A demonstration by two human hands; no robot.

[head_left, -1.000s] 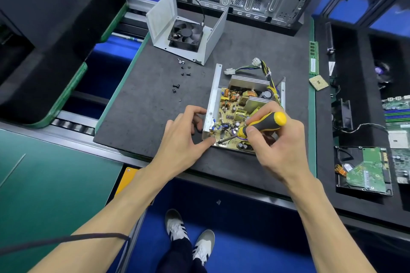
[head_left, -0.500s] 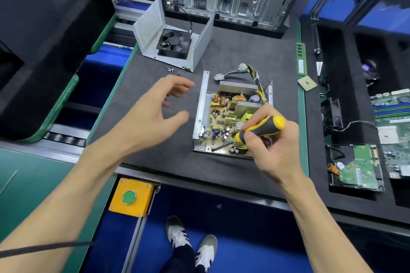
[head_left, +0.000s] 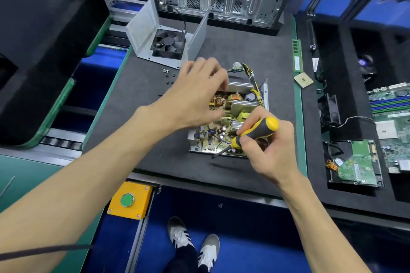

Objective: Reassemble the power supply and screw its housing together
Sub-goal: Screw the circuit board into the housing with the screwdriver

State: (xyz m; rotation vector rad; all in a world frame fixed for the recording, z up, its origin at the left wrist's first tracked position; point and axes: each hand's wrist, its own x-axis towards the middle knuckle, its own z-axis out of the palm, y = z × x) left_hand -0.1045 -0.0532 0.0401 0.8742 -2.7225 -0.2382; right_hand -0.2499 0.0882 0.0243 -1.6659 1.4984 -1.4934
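Gripping screwdriver [head_left: 255, 137] right hand [head_left: 273, 150] | left hand [head_left: 195, 97] over power supply [head_left: 233, 122]

Open power supply base [head_left: 228, 137] flat on the dark worktop mat [head_left: 137, 104], circuit board exposed, yellow-black cable bundle [head_left: 251, 77] at far end. Grey housing cover [head_left: 164, 35] with fan [head_left: 168, 44] lying beyond, inside upward. Loose black screws [head_left: 169, 79] between them.

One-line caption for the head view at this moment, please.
Right hand grips a yellow-black screwdriver at the open power supply while the blurred left hand hovers above its board.
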